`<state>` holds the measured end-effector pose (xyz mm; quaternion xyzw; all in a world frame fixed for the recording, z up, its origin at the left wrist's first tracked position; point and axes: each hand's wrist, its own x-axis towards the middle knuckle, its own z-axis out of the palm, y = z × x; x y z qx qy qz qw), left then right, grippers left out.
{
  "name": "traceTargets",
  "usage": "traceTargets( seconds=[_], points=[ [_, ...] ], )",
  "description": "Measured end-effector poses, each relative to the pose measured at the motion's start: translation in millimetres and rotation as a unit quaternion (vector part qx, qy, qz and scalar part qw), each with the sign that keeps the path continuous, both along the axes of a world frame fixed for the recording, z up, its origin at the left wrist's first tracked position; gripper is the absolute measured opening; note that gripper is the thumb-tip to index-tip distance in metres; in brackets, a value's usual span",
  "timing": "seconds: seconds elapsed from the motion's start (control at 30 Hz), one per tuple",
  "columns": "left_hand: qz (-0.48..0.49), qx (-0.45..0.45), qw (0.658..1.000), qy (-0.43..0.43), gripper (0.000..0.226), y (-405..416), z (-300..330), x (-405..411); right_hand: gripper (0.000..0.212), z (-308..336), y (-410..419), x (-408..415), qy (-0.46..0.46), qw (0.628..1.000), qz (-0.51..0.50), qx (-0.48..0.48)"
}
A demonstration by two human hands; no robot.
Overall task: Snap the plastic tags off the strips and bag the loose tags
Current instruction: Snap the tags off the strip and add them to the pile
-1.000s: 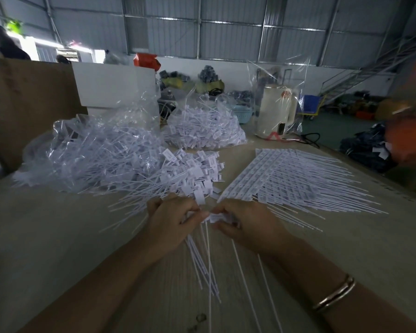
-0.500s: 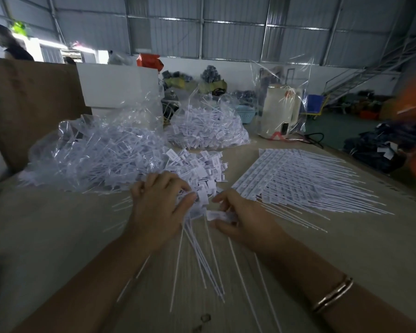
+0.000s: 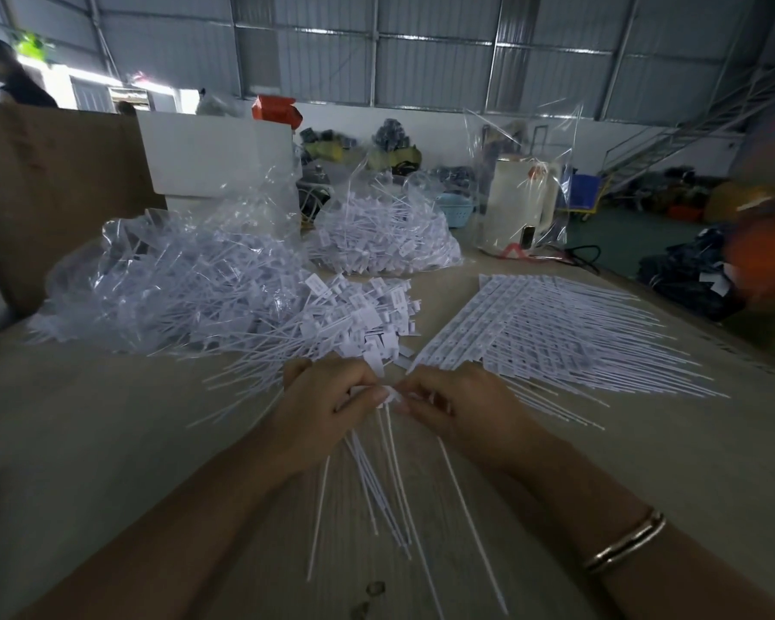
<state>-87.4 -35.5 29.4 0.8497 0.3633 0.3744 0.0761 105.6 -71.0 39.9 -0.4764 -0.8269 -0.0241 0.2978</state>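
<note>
Warehouse bench. Left hand and right hand pinch one strip, fingers curled on it; mid-snap. Next: twist apart, add tag to loose pile.

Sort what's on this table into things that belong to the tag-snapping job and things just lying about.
Job:
- left hand and right hand, pinching a white plastic tag strip
- flat stack of unsnapped white tag strips
- loose heap of white snapped tags
- two clear plastic bags of tags

Lying about:
- cream electric kettle in clear wrap
- white box
- orange box
</note>
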Motion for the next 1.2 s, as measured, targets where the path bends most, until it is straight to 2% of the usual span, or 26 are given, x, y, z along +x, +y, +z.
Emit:
traceTargets(
  seconds=[0.07,0.13,0.2,0.27,0.33,0.4,0.47,0.57,0.67,0.73,0.8,0.87,0.93,0.97,1.0,1.07,1.2],
  points=[
    [-0.025,0.041,0.999,0.0,0.034,1.7,1.6,-2.8,0.018,1.6,0.6,2.2,0.103,0.989,0.057,-0.091],
    [-0.041,0.056,0.998,0.005,0.032,3.3,2.7,-2.2,0.026,2.3,-0.8,1.6,0.157,0.974,0.09,-0.136],
    [-0.073,0.03,0.997,-0.008,0.031,6.3,5.9,-5.1,0.029,2.6,0.1,3.5,0.169,0.971,0.09,-0.145],
    [-0.104,-0.025,0.991,-0.075,0.02,11.2,12.5,-19.2,0.033,7.2,2.9,17.4,0.216,0.964,0.054,-0.147],
    [-0.078,-0.047,0.989,-0.12,0.017,18.3,17.7,-40.1,0.029,8.5,6.1,37.2,0.265,0.957,0.019,-0.116],
    [-0.013,-0.012,0.996,-0.091,0.021,27.1,16.0,-53.3,0.015,4.9,8.0,41.8,0.24,0.966,0.0,-0.098],
    [0.069,0.051,0.996,-0.016,0.036,31.9,11.5,-49.1,0.005,-2.0,13.5,25.2,0.185,0.977,0.005,-0.103],
    [0.184,0.124,0.973,0.054,0.029,32.2,9.0,-31.7,0.018,-7.1,32.9,-8.8,0.145,0.987,0.028,-0.067],
    [0.256,0.146,0.955,0.036,0.023,30.9,11.8,-32.8,0.026,-5.0,48.8,-28.6,0.145,0.986,-0.004,-0.076],
    [0.229,0.105,0.968,-0.007,0.041,26.9,16.6,-42.6,0.033,-6.1,53.0,-33.7,0.178,0.977,-0.024,-0.119],
    [0.209,0.002,0.977,-0.032,0.07,21.4,21.6,-54.3,0.035,-5.2,52.7,-29.5,0.187,0.971,-0.055,-0.141],
    [0.246,-0.13,0.96,0.042,0.087,13.9,26.6,-63.9,0.029,-2.2,49.5,-14.9,0.17,0.967,-0.103,-0.157],
    [0.256,-0.263,0.915,0.166,0.09,5.8,27.8,-64.5,0.032,-1.1,42.9,1.2,0.112,0.964,-0.149,-0.189],
    [0.244,-0.295,0.899,0.212,0.093,2.6,27.9,-61.4,0.033,-2.9,38.7,6.0,0.077,0.961,-0.158,-0.214],
    [0.23,-0.302,0.894,0.237,0.095,0.5,26.5,-57.2,0.03,-6.4,33.8,7.9,0.048,0.959,-0.154,-0.234],
    [0.212,-0.253,0.905,0.269,0.097,-2.8,20.7,-44.9,0.018,-15.0,21.7,3.1,0.028,0.966,-0.114,-0.231],
    [0.242,-0.168,0.904,0.31,0.085,-14.8,12.0,-16.8,0.04,-20.4,0.2,-24.7,0.035,0.981,0.016,-0.189]
  ],
)
